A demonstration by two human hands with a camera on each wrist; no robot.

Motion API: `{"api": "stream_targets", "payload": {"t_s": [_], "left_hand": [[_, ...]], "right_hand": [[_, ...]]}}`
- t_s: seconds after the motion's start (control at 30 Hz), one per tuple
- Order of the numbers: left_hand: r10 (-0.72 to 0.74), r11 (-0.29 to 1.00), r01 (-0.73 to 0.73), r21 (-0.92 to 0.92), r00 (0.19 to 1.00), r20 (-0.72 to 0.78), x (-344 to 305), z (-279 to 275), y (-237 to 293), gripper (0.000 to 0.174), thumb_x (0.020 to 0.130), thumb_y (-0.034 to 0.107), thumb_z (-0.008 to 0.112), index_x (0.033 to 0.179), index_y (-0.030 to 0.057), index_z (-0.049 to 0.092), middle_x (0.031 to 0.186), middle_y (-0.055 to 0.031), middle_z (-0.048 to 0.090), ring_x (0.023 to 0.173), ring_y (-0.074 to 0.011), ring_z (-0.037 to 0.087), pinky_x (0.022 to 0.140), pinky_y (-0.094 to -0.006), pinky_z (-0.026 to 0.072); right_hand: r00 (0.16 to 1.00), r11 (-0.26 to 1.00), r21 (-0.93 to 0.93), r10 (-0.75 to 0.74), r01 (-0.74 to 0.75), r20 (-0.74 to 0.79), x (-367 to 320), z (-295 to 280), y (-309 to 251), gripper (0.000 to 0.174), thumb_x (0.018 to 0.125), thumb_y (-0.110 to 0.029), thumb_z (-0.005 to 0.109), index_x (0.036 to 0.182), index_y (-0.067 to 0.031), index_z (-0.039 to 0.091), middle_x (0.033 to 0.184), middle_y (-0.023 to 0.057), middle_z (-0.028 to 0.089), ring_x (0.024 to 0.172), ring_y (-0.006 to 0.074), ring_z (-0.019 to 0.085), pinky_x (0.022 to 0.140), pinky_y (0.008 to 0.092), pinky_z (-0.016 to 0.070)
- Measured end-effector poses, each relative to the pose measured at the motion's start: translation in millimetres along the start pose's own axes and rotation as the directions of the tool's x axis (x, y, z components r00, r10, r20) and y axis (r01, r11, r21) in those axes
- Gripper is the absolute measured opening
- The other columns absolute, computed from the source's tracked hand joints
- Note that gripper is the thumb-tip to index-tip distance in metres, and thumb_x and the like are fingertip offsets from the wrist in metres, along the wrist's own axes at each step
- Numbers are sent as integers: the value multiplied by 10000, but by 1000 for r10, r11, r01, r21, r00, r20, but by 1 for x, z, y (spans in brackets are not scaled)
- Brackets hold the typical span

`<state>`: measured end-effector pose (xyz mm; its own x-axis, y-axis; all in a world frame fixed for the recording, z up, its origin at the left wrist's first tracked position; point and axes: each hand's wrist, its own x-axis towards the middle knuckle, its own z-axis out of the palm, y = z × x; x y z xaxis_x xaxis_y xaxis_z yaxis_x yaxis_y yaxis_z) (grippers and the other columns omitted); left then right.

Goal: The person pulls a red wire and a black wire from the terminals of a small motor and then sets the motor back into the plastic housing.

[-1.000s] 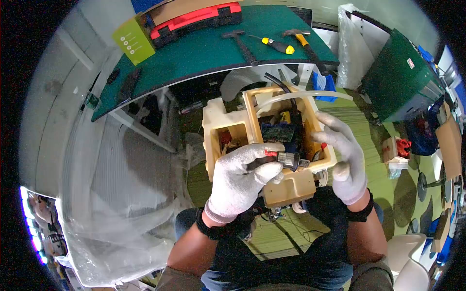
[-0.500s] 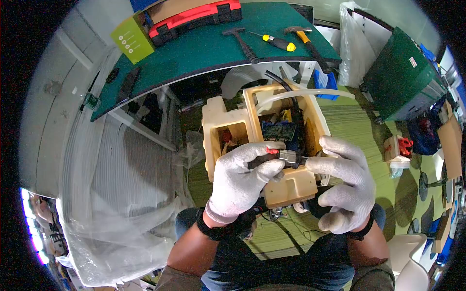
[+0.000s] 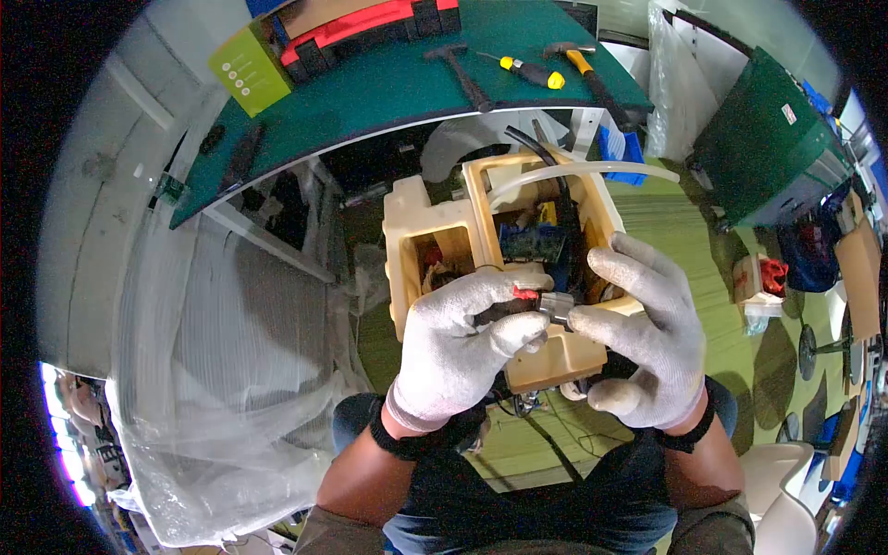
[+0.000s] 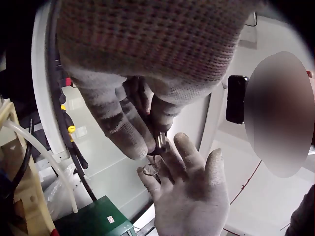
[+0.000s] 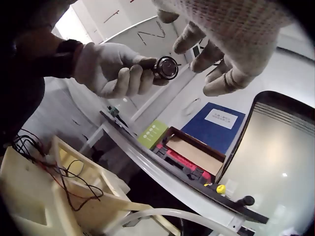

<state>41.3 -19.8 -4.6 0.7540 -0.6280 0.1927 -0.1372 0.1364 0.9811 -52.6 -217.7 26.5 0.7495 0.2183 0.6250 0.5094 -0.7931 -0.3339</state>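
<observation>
My gloved left hand (image 3: 453,347) pinches a small cylindrical part (image 3: 555,305) between thumb and fingers. The part has a silver metal collar, a dark body and a bit of red near the fingers. Its round dark end (image 5: 166,68), with a thin pin sticking out, faces toward my right hand (image 3: 652,333). That hand, gloved too, has its fingers loosely spread, one fingertip right at the part's end in the head view. Beneath both hands stands a cream plastic housing (image 3: 435,217) with open compartments, a circuit board (image 3: 535,242) and a black hose (image 3: 566,199) inside.
A clear tube (image 3: 592,169) arches over the housing; loose wires (image 5: 74,184) hang at its side. On the green bench (image 3: 370,92) lie two hammers (image 3: 460,79), (image 3: 587,74), a screwdriver (image 3: 523,72) and a red-black case (image 3: 370,32). A green cabinet (image 3: 749,139) stands at the right.
My right hand has come left from beside the housing to the part's end, and its fingers have drawn in a little. The left hand keeps its pinch, shifted slightly right.
</observation>
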Motion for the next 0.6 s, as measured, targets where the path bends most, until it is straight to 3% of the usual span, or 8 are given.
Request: {"api": "stream_targets", "payload": {"t_s": [0.03,0.13,0.17,0.23,0.3,0.43,0.5,0.6], "left_hand": [[1,1000,-1,-3,1000,19,0,-1,0,216,882,71,689,1066,-35,649,871,-47,669,752,-96,635,680,-232,510],[-14,999,15,-47,999,35,-4,0,2,230,877,63,693,1081,-33,649,879,-55,668,756,-100,634,683,-237,509],[-23,996,25,-82,1000,21,-4,2,3,234,876,59,693,1087,-32,649,881,-57,667,756,-102,633,683,-239,509],[-38,992,34,-125,999,-25,0,1,4,242,873,51,693,1097,-30,648,879,-60,664,758,-106,632,684,-245,510],[-84,989,83,-124,996,-1,3,0,3,250,871,41,692,1107,-28,647,873,-59,660,759,-110,632,687,-252,512],[-46,999,47,-18,999,17,-3,-2,0,216,880,64,688,1076,-25,662,837,-43,649,751,-96,626,669,-239,497],[-32,999,32,-18,999,-4,-1,-2,-1,201,882,73,688,1056,-23,666,825,-41,648,745,-92,626,663,-236,493],[-10,1000,10,-23,1000,-18,0,-2,0,199,885,78,686,1054,-25,665,824,-43,652,741,-90,627,662,-233,492]], "right_hand": [[1000,1000,13,-21,21,13,-1,0,5,537,745,-533,703,1063,-100,693,1307,180,552,1173,432,523,981,497,423],[956,953,149,279,-265,-86,-17,12,38,760,813,-756,460,998,-53,684,1319,228,525,1206,411,505,1018,480,386],[894,881,240,439,-408,-93,-17,6,40,831,814,-800,395,983,-39,680,1315,238,524,1219,395,499,1029,473,375],[886,902,263,404,-344,-226,-12,2,32,909,813,-838,312,1015,-32,680,1304,230,525,1216,351,511,1043,432,364],[878,886,233,444,-400,-181,-8,3,27,855,826,-807,371,1033,-38,679,1305,224,526,1210,343,516,1035,426,375],[887,894,217,429,-391,-170,-11,7,26,742,850,-720,468,1043,-34,674,1279,219,547,1185,351,535,1001,437,408],[914,919,206,372,-337,-162,-11,7,23,688,855,-674,509,1047,-34,672,1260,216,563,1168,359,546,984,441,424],[989,992,66,115,-109,-95,-8,5,17,632,808,-614,611,1090,-50,660,1241,194,586,1150,397,551,976,475,431]]}}
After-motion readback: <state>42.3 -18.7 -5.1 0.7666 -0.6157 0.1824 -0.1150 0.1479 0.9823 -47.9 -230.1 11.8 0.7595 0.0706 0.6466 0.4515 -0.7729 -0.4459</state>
